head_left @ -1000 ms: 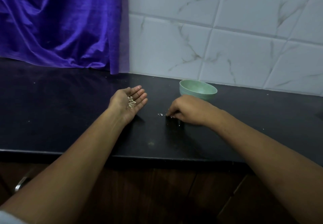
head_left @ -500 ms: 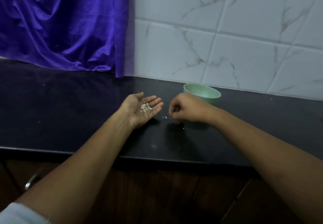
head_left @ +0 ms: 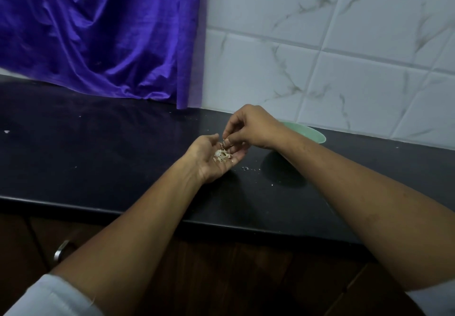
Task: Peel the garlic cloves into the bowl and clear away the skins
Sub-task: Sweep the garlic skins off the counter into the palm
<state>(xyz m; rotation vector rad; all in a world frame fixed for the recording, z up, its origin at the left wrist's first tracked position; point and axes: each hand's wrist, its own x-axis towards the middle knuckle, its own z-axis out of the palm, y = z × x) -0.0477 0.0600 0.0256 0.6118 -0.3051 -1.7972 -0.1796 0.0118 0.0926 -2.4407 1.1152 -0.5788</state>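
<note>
My left hand point(head_left: 211, 159) lies palm up just above the black counter point(head_left: 110, 158), cupping a small pile of pale garlic skins point(head_left: 222, 154). Right over that pile hovers my right hand point(head_left: 251, 126), its thumb and fingertips pinching a bit of skin above the left palm. A pale green bowl point(head_left: 311, 134) stands behind my right wrist near the wall; its inside is hidden. A few skin crumbs point(head_left: 246, 168) lie on the counter to the right of my left hand.
A purple cloth point(head_left: 98, 34) hangs at the back left down to the counter. White marbled tiles point(head_left: 344, 56) form the back wall. A stray white scrap point(head_left: 7, 131) lies at the far left. Below the counter edge are dark wooden cabinet doors with a metal handle point(head_left: 61, 251).
My right hand has lifted off the counter and moved left over my left palm with a pinch of skin. The left hand has shifted slightly right.
</note>
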